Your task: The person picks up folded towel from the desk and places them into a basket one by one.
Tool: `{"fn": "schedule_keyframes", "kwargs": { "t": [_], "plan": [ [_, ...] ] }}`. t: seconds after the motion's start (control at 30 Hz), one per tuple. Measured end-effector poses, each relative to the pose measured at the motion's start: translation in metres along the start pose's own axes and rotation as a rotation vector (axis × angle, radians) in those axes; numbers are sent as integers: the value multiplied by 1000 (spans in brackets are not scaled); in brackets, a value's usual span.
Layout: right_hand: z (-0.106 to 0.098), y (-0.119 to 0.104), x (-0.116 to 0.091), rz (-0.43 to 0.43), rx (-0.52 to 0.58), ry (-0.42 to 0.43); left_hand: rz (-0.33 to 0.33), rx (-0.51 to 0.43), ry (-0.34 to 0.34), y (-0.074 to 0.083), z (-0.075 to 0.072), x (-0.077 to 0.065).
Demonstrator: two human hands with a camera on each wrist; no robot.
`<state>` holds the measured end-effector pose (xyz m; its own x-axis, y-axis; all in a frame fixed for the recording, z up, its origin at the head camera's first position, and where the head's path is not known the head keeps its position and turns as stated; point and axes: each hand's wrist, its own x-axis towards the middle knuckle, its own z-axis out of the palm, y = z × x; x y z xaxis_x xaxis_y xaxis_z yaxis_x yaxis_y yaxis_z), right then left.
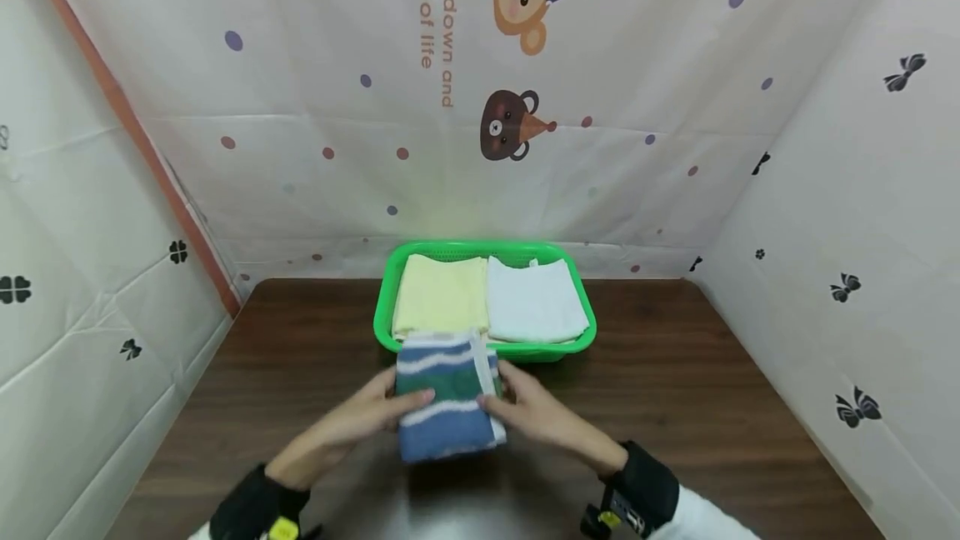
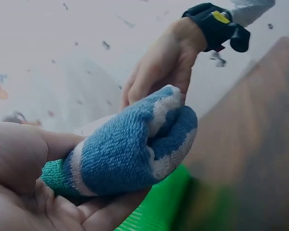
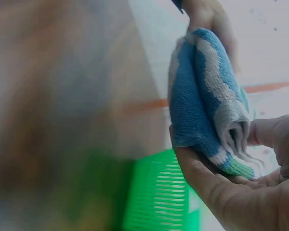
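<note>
A folded towel with blue, green and white stripes is held up between both hands, just in front of the green basket. The left hand pinches its left side, thumb on top and fingers beneath. On the right side, the right hand grips it the same way. The left wrist view shows the towel as a thick folded bundle, and its layered edge also appears in the right wrist view. In the head view the towel's far end overlaps the basket's front rim.
The green basket stands at the back of the brown wooden table. Side by side in it lie a folded yellow towel and a folded white towel. Printed cloth walls rise behind and on both sides.
</note>
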<state>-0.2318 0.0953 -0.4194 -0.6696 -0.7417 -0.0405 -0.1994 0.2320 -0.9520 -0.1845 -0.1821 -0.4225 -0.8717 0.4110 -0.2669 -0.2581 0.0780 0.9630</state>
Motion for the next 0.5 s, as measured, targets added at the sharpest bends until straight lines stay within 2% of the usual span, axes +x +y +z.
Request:
{"fn": "schedule_keyframes", "kwargs": {
  "t": [0.07, 0.2, 0.27, 0.37, 0.5],
  "plan": [
    [-10, -16, 12, 1, -48, 55, 13, 30, 41, 23, -10, 8],
    [-33, -46, 47, 157, -2, 162, -22, 121, 132, 66, -34, 35],
    [-48, -57, 71, 200, -4, 207, -44, 142, 170, 83, -48, 54],
    [-69, -68, 107, 219, -104, 221, -81, 148, 220, 101, -66, 84],
    [-84, -69, 146, 289, -215, 187, -150, 177, 287, 110, -78, 116]
  ]
}}
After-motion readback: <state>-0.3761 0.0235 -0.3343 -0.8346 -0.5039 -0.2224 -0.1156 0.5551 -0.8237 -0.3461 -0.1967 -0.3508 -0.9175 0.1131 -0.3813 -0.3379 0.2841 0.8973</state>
